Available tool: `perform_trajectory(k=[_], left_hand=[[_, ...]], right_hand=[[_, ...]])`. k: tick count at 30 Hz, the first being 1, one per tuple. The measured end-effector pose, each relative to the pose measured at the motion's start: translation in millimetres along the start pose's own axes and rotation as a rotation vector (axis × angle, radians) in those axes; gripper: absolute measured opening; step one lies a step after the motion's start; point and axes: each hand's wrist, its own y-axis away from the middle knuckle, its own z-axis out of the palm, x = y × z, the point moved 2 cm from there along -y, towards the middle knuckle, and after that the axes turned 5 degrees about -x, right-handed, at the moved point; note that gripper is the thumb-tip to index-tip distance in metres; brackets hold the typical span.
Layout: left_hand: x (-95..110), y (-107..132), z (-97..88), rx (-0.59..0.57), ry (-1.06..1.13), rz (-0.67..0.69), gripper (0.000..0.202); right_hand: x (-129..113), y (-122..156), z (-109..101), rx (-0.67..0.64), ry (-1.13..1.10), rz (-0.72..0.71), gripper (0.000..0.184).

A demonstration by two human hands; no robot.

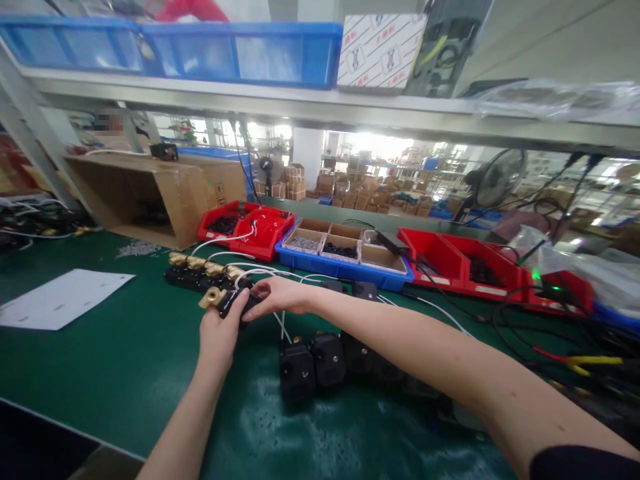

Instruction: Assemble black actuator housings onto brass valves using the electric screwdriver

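Both of my hands meet over the left-middle of the green bench around one black unit with a brass fitting [214,298] and a white cable. My left hand [223,327] is closed on it from the near side, thumb along its black body. Fingers of my right hand [273,297] pinch its right end; part of the unit is hidden behind them. Just beyond stands a row of similar brass-topped black units [200,270]. Several black box-shaped units [327,360] with white cables lie under and beside my right forearm.
A paper sheet [65,300] lies at left, near an open cardboard box [175,200]. Red bins [240,230] and a divided blue tray [345,270] of small parts line the back. More red bins [430,260] and tangled cables [530,320] are at right; a shelf [300,100] spans above.
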Motion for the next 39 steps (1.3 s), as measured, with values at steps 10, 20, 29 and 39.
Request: perform_trajectory(k=[10, 20, 29, 39], left_hand=[[-3, 10, 17.8, -0.029, 0.219, -0.131, 0.059], [2, 24, -38.5, -0.200, -0.289, -0.267, 0.052], [-1, 1, -26.9, -0.462, -0.141, -0.139, 0.058], [-26, -3, -20.4, -0.289, -0.039, -0.056, 0.074]], right_hand=[[8, -5, 0, -0.005, 0.009, 0.125, 0.068], [1, 11, -22, -0.006, 0.415, 0.183, 0.053], [-56, 3, 15, -0.062, 1.227, 0.053, 0.035], [-76, 1, 42, -0.191, 1.680, 0.012, 0.044]])
